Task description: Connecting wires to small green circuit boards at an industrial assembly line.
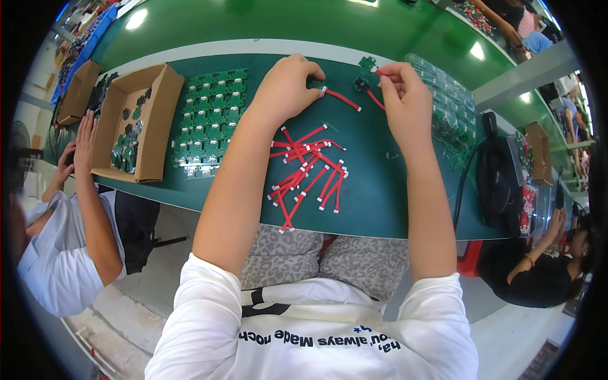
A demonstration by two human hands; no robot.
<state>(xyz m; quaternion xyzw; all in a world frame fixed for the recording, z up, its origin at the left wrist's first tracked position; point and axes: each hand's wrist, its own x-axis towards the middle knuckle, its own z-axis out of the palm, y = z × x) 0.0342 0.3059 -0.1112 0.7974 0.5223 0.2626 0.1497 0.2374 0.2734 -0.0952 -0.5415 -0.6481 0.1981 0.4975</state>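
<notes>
Head: parts [125, 147] in box [156, 130], cables [342, 99] outside

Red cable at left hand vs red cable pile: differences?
The single cable has one end at the left hand's fingertips; the pile lies nearer the person's lap. The single cable lies alone; the pile has many, crossing at varied angles. Both: red, white end connectors.

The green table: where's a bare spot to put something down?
Bare table shows between the red cable pile and the right forearm. A smaller gap lies between the left hand and right hand, behind one cable. The left is crowded with circuit boards and a cardboard box.
</notes>
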